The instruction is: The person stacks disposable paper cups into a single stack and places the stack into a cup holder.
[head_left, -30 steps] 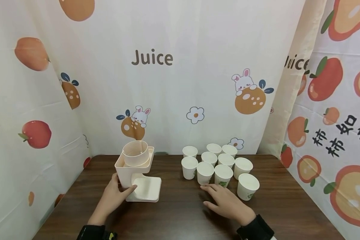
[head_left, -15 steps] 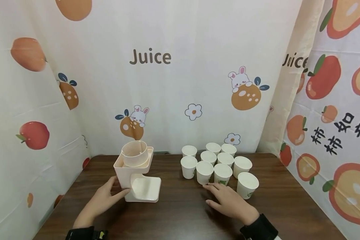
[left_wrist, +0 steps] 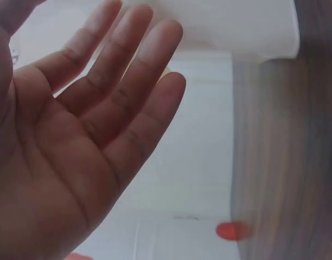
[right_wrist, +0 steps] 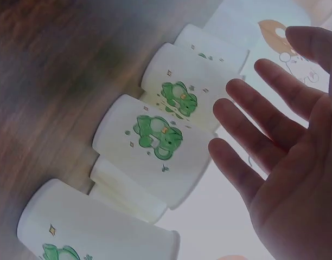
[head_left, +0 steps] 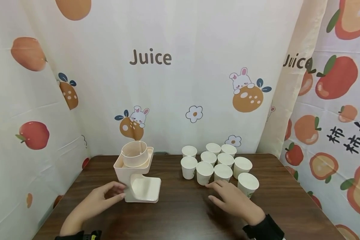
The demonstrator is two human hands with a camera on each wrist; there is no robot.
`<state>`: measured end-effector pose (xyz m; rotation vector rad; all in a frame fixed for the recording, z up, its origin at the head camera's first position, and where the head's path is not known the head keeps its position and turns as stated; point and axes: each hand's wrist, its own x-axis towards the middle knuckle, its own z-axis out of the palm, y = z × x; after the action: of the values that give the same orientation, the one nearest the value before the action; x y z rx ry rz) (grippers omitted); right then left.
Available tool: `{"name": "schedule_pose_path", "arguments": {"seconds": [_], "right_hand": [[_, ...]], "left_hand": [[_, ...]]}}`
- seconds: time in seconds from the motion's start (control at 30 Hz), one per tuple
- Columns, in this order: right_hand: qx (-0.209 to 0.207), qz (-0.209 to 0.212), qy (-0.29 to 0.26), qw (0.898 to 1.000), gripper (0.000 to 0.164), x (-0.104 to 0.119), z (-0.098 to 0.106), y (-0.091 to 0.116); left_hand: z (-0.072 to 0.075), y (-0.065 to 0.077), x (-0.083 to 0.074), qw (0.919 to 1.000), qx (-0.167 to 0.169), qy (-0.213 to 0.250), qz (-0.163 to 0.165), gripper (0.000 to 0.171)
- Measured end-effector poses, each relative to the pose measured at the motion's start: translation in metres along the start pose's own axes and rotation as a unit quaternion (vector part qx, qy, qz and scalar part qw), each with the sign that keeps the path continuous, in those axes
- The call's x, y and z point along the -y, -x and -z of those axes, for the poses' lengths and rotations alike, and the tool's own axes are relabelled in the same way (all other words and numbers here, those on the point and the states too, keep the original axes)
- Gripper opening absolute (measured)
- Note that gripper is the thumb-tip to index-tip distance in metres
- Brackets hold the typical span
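A cream-white stand (head_left: 123,176) with a round open holder (head_left: 135,154) on top and a flat square base stands left of centre in the head view. My left hand (head_left: 97,203) is just left of it, fingers loosely bent and holding nothing. Whether its fingertips touch the stand, I cannot tell. In the left wrist view the palm (left_wrist: 63,162) is bare. On the right, several white paper cups (head_left: 204,173) stand upright in a cluster. My right hand (head_left: 235,201) hovers before the front cups, relaxed. The right wrist view shows green bear prints on the cups (right_wrist: 155,146), apart from the fingers.
A dark brown wooden table (head_left: 174,213) carries everything. Behind it hangs a pale curtain (head_left: 168,86) with fruit and rabbit prints and the word Juice. Another printed curtain (head_left: 333,133) borders the right side. One cup (head_left: 248,182) stands nearest the right wrist.
My left hand has let go of the stand and drawn back to the left. The right hand has shifted slightly right and toward me. Stand and cups stay put.
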<state>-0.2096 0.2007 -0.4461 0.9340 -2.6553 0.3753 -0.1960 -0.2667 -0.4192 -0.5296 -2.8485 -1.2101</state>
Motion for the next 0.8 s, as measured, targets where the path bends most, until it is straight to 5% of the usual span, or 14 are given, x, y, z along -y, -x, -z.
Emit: {"name": "schedule_pose_path", "arguments": {"seconds": [0.4,0.8], "right_hand": [[-0.065,0.014,0.027,0.997,0.023,-0.010,0.010,0.003],[-0.106,0.016,0.048,0.993,0.021,-0.028,0.022,0.009]], "left_hand": [[-0.017,-0.011,-0.011,0.9950,0.054,0.043,-0.072,0.031],[-0.035,-0.022,-0.016,0.9883,0.103,0.057,-0.097,0.028]]}}
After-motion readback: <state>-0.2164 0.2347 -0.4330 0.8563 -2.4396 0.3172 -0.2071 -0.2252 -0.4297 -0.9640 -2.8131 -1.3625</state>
